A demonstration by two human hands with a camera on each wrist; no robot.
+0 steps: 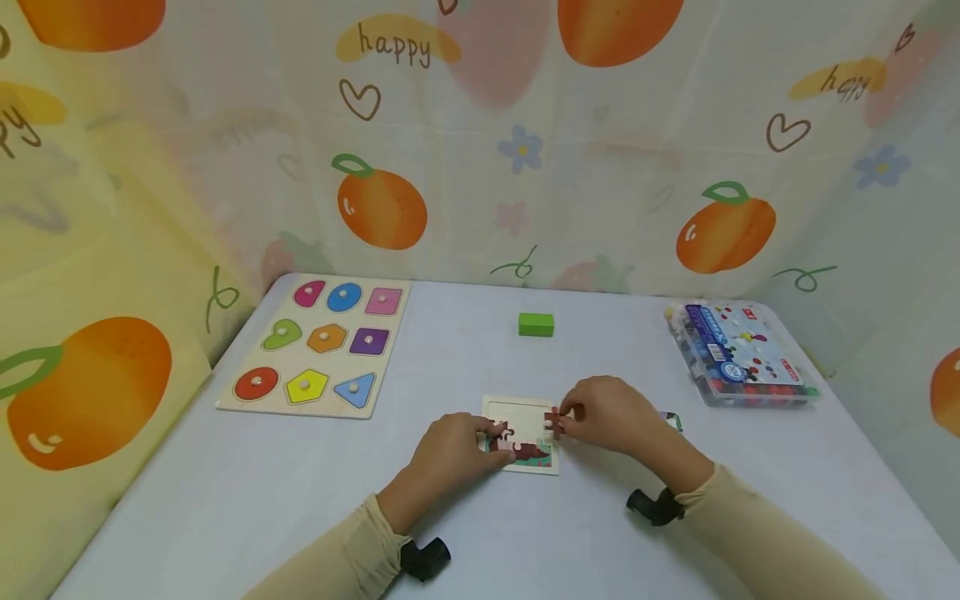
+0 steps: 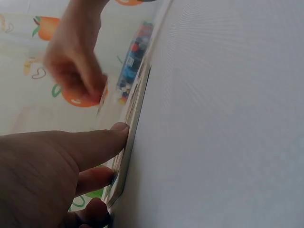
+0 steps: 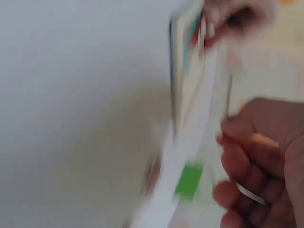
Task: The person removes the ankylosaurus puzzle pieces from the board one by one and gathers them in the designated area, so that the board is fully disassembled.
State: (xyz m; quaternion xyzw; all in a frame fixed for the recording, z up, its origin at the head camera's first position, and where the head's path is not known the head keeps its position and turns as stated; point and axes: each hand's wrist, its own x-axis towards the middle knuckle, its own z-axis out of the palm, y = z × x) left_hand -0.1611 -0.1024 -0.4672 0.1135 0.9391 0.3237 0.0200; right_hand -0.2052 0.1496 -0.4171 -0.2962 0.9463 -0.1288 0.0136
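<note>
Beige fabric sleeves (image 1: 757, 533) lie nearest, leading to a left hand (image 1: 450, 450) that grips the left side of a square, cream-framed puzzle tray (image 1: 517, 410) partly filled with brown and teal pieces (image 1: 531, 451), while the right hand (image 1: 611, 414) pinches a brown jigsaw piece (image 1: 552, 423) above the tray's right edge.

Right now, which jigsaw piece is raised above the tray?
The brown piece pinched in the right hand; those beside the left hand lie in the tray.
</note>
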